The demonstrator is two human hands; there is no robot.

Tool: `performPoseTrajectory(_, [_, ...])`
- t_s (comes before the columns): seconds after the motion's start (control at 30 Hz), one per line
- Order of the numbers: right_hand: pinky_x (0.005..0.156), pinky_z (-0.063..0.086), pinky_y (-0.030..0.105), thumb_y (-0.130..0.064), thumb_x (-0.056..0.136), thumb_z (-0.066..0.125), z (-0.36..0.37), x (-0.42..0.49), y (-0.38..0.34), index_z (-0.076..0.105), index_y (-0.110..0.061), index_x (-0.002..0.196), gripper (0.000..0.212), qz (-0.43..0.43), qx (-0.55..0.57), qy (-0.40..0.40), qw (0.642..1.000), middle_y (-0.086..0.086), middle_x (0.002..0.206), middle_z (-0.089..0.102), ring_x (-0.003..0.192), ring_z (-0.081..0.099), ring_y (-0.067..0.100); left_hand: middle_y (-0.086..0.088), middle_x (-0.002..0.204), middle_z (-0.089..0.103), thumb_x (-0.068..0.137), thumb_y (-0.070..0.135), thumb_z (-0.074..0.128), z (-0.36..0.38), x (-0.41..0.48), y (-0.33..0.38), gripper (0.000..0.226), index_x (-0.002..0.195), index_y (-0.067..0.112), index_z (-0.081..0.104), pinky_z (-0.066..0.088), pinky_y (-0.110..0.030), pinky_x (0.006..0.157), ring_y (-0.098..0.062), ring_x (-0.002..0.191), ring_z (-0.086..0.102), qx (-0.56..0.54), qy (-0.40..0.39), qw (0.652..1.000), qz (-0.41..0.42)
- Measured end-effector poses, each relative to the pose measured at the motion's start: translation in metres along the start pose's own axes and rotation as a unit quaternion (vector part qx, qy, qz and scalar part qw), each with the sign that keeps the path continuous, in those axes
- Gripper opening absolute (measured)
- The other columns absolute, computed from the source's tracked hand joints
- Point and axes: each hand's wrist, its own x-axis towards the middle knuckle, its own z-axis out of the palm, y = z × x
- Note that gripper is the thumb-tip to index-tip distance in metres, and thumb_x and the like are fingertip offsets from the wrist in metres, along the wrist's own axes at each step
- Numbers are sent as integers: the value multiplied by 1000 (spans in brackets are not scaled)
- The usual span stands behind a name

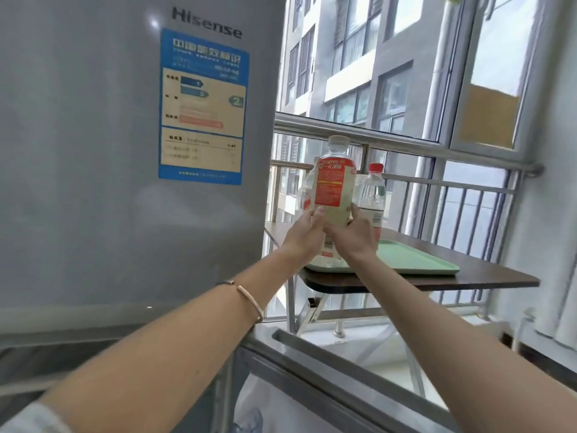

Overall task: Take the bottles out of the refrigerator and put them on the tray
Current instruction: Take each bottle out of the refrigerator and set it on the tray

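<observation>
A clear-capped bottle with a red label and pale drink (335, 182) is held upright in the air above the near left corner of a pale green tray (415, 260). My left hand (307, 231) and my right hand (354, 234) both grip its lower part. Behind it on the tray stands a red-capped clear water bottle (373, 192). Another bottle with a red label (326, 254) stands on the tray, mostly hidden by my hands. The grey refrigerator (109, 151) fills the left, upper door closed.
The tray lies on a small dark brown folding table (487, 276) by a metal railing (406, 148) and window. The refrigerator's open lower door (327, 364) juts out at the bottom, under my arms. A curtain (555, 307) hangs at the right.
</observation>
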Motion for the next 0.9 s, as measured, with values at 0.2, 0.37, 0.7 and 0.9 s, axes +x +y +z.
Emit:
performPoseTrajectory(0.2, [78,46,26,-41,79,73,4,0,12,49,-22,132,61,-10,-4,-20,1000,-3,116,68,102,66,18,-2,127,62,97,57,18,-4,1,-6,62,138,22,48,52,-43,94,-25,112,61,-25,2,999,-44])
performPoseTrajectory(0.37, [78,43,26,-45,81,69,2,-3,21,42,-24,136,65,-11,-6,-51,999,-2,120,65,106,63,19,-3,121,66,72,80,17,4,10,-33,85,129,28,54,49,-51,98,-27,112,61,-3,23,998,-50])
performPoseTrajectory(0.7, [65,57,37,-5,87,58,11,-87,-47,63,-12,91,10,-195,11,69,978,1,79,69,70,66,17,-12,99,65,94,14,38,-20,-71,31,32,110,3,64,46,-32,78,-26,90,59,90,102,990,-31])
performPoseTrajectory(0.9, [68,46,31,-5,78,49,43,-176,-100,64,-15,88,21,-119,57,-87,988,0,79,65,77,60,19,-18,76,62,89,21,44,-91,-171,14,26,67,12,56,61,-44,73,-38,80,69,70,128,981,-127])
